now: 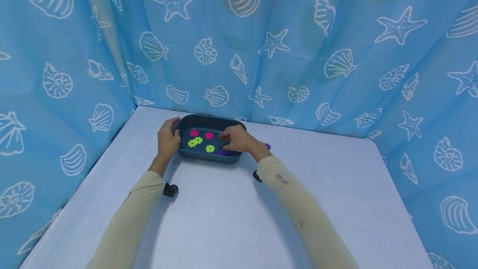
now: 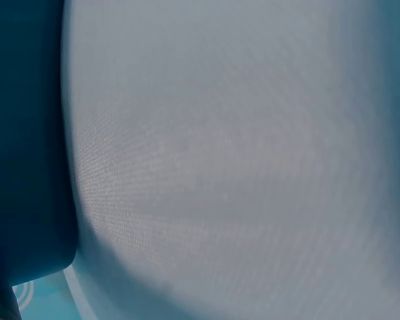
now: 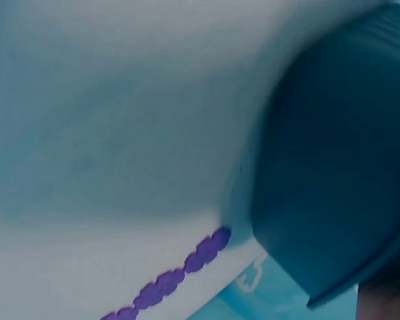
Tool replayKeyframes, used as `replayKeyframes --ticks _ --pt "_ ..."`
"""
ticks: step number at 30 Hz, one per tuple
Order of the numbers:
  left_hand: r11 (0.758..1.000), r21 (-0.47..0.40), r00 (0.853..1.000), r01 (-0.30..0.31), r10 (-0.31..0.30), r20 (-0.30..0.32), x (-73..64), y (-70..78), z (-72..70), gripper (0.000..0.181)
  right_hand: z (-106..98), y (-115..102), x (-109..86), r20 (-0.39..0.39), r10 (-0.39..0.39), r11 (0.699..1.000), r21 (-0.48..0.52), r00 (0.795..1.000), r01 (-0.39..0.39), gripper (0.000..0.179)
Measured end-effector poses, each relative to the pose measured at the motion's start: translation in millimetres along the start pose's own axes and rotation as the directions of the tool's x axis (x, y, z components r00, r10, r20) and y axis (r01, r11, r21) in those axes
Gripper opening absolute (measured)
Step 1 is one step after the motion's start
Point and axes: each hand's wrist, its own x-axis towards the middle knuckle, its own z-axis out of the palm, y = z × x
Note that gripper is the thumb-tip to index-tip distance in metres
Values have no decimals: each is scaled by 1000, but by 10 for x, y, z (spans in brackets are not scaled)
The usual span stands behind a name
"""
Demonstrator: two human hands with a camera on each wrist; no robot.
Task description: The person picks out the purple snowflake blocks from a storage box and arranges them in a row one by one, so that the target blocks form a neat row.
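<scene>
Just left of frame centre, a left hand (image 1: pixel 169 137) grips a dark tray (image 1: pixel 203 157)'s left end, the right hand (image 1: pixel 240 138) dips inside, hold unclear, near 3 yellow discs (image 1: pixel 210 150) that look light, stiff, best edge-pinched.

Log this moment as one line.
left hand: holds left end of bin | right hand: inside bin, grip unclear | contents: pink pieces, yellow-green pieces | purple row: on table, right of bin

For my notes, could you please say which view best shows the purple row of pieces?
Right wrist view, because the purple row shows several pieces. The head view shows only a bit; left wrist, none.
</scene>
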Motion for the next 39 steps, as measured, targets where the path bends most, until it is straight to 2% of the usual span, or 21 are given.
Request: replayKeyframes --ticks 4,9,16,24,30,34,39 --pt "1000 0 1000 -6 6 3 -3 7 28 41 83 -9 20 76 7 997 -74 997 -1 38" --pt "1000 -15 1000 -18 18 3 -2 10 45 40 104 -21 17 134 23 994 -109 991 -8 37" --pt "1000 -19 1000 -21 21 6 8 -8 55 40 91 -35 21 168 50 988 -153 985 -24 37" --pt "1000 -22 1000 -16 16 9 6 -3 44 40 111 -39 29 173 61 986 -162 983 -33 36" --pt "1000 -11 1000 -6 6 6 -2 0 35 40 109 -36 26 138 48 992 -120 989 -32 36" --pt "1000 -2 1000 -5 5 6 -1 13 11 40 106 -9 21 54 12 998 -68 998 -9 35" --pt "1000 1 1000 -2 2 4 4 -9 -6 40 63 9 -3 -47 14 1000 27 999 -13 37"
